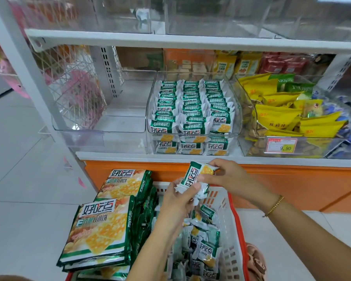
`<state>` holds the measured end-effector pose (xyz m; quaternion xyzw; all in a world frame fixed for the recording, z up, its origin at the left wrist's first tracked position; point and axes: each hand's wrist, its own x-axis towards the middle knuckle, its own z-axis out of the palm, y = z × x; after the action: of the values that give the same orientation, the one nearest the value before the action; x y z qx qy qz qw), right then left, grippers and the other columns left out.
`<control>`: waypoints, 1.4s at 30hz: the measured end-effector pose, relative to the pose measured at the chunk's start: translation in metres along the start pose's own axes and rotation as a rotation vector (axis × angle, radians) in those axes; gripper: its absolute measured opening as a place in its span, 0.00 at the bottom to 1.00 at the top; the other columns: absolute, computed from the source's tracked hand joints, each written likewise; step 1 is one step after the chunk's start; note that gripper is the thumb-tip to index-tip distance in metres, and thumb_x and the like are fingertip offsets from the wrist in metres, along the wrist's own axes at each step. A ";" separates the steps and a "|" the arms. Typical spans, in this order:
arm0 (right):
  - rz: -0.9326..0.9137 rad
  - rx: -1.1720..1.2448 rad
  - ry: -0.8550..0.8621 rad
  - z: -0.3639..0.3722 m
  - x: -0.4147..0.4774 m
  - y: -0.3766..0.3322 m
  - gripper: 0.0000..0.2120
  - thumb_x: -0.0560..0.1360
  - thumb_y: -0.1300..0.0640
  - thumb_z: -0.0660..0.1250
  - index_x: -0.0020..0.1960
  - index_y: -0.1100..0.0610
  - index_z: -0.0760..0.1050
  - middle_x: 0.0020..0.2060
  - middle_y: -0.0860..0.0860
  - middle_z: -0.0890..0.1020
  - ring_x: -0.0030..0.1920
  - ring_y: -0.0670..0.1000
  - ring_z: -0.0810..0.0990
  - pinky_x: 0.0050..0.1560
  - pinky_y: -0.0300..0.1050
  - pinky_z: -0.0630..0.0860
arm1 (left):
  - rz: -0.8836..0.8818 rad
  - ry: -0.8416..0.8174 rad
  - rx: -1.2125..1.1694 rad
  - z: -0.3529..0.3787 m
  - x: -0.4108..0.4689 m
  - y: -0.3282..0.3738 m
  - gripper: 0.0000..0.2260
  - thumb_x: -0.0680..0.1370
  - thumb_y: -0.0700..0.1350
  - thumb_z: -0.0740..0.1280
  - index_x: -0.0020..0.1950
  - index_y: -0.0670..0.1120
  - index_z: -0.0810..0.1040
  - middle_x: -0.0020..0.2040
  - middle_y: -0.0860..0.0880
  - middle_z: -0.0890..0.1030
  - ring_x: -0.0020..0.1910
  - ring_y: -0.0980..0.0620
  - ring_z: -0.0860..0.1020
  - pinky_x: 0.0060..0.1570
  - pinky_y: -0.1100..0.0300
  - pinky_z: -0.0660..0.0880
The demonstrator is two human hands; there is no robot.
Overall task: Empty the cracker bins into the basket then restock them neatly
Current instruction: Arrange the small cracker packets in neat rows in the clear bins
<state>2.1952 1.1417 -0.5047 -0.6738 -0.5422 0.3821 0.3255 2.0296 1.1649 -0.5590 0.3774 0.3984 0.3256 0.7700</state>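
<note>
1. Hands meet in the head view over the basket (223,201), just below the front edge of the shelf (170,156).
2. Left hand (176,199): its fingers are curled round a crumpled bunch of small cracker packets (190,192).
3. Right hand (225,175), with a gold bracelet (275,205) at the wrist: thumb and fingers pinch the top packet (198,174), which is tilted and touches the bunch.
4. Loose packets (206,250) of the same kind lie jumbled inside the basket. Large cracker bags (101,230) are stacked at its left side.
5. On the shelf, the middle bin (238,110) of clear plastic holds shelved packets (190,110) in three neat rows, layered up to its front wall.
6. Just left of it stands the left bin (101,126), also clear. On the other side, the right bin (251,147) holds yellow bags (276,114) and carries a price tag (282,146) on its front.
</note>
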 end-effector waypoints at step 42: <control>-0.085 -0.686 -0.036 -0.167 0.071 -0.096 0.38 0.66 0.46 0.78 0.71 0.51 0.66 0.63 0.45 0.73 0.61 0.46 0.73 0.63 0.41 0.70 | 0.552 -0.346 1.663 0.106 0.154 0.201 0.08 0.76 0.38 0.68 0.50 0.35 0.80 0.47 0.37 0.81 0.48 0.43 0.79 0.44 0.54 0.74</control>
<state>2.3029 1.2264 -0.3517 -0.7141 -0.6722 0.1754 0.0860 2.1531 1.3552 -0.4048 0.9401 0.2790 0.0436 0.1908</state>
